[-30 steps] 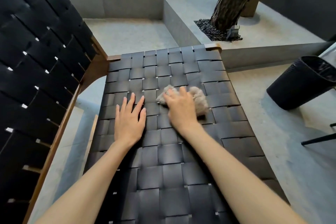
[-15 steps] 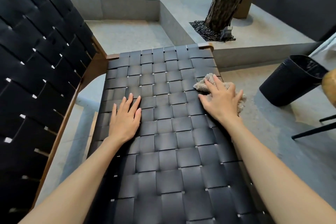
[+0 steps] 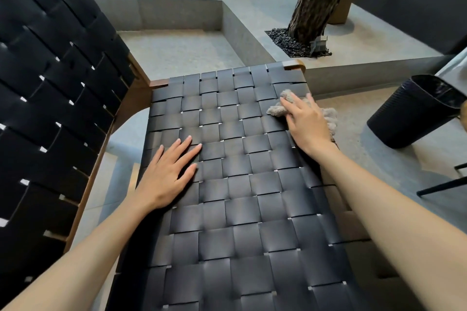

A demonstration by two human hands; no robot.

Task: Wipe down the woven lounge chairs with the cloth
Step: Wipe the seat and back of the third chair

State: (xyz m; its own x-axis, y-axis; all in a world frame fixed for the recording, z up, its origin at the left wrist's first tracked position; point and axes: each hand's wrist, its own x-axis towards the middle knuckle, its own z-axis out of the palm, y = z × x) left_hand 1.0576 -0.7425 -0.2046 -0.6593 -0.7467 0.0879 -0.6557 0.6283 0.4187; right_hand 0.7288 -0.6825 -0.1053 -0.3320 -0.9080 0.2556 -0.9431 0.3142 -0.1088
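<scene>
At the far left of the frame stands a woven backrest (image 3: pixel 53 98) of black straps in a wooden frame, untouched at this moment. Right of it, filling the centre and lower frame, lies the woven seat (image 3: pixel 227 209) under work. The left hand (image 3: pixel 168 174) rests flat on the weave at centre left, fingers spread wide and gripping nothing; it stays in much the same spot as a second ago and appears to serve as a brace. The right hand (image 3: pixel 307 125) now presses the cloth (image 3: pixel 279 108), a grey-beige fluffy wad, against the seat's right margin in the upper right part of the weave. Its grip is a flat palm with loosely curled fingers bearing on the cloth, which bulges out at the fingertips and beyond the seat edge. A second ago the cloth lay near the seat's middle; it has since swept rightward to the edge and then slightly up the frame toward the far corner (image 3: pixel 294 64). The pass therefore seems to have covered one band of the seat, with the nearer rows and the backrest probably still to be wiped. At the far right a dark bin (image 3: pixel 409 113) stands on the floor (image 3: pixel 379 171), apart from the seat.
</scene>
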